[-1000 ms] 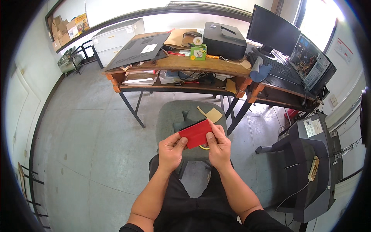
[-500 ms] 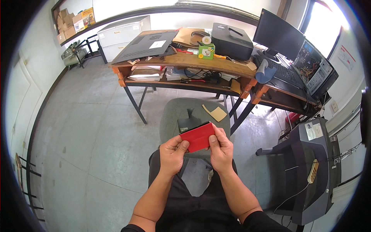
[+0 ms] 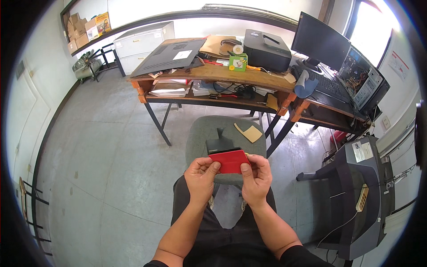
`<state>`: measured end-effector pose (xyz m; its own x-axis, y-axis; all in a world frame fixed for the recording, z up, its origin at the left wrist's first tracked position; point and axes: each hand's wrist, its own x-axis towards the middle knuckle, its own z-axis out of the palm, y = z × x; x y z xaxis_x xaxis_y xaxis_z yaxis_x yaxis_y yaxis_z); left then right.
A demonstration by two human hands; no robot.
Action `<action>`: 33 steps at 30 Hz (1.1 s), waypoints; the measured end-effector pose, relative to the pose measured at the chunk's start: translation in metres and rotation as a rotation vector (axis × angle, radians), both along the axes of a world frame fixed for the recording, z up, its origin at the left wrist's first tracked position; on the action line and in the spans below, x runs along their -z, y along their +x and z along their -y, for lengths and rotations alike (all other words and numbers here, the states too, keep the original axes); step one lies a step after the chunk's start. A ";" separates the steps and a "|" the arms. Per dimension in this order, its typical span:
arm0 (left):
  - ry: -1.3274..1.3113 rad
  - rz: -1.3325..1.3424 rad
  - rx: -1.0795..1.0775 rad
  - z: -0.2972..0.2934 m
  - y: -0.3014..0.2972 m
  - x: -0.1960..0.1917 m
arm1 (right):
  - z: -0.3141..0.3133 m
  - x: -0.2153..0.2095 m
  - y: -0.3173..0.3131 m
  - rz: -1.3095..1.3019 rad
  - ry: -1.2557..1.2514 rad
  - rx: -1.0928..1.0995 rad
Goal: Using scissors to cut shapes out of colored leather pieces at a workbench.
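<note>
Both my hands hold a flat red rectangular piece (image 3: 230, 162) with a dark far edge, over the near part of a grey-green chair seat (image 3: 198, 138). My left hand (image 3: 201, 176) pinches its left end, thumb on the red face. At the right end, my right hand (image 3: 257, 178) grips it the same way, thumb on top. What lies under the red face is mostly hidden. Just beyond it on the seat is a black flat piece (image 3: 218, 143) with a small pointed tab. Further right lies a tan flat piece (image 3: 253, 134) with a narrow strip.
Ahead stands a wooden desk (image 3: 200, 75) bearing a black printer (image 3: 267, 49), a dark laptop-like panel (image 3: 171, 55) and a small green box (image 3: 238, 63). To the right are a monitor (image 3: 321, 42), an opened computer case (image 3: 362, 82) and a big dark-grey cabinet-like object (image 3: 344, 178) with a power strip (image 3: 362, 198).
The red piece has turned to lie more level and tilted so its face looks shorter. My right hand has shifted slightly right and down; both hands keep hold.
</note>
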<state>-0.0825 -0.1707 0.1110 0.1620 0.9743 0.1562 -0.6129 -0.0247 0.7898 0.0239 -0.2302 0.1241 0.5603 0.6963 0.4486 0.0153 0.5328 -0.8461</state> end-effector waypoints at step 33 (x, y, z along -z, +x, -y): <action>-0.043 -0.043 0.090 -0.002 0.002 0.015 | 0.009 0.003 0.022 -0.081 -0.173 -0.096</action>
<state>-0.0808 -0.1689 0.0958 0.2548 0.9612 0.1055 -0.5770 0.0636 0.8143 0.0459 -0.2388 0.1206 0.5172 0.8108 0.2740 -0.1000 0.3752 -0.9215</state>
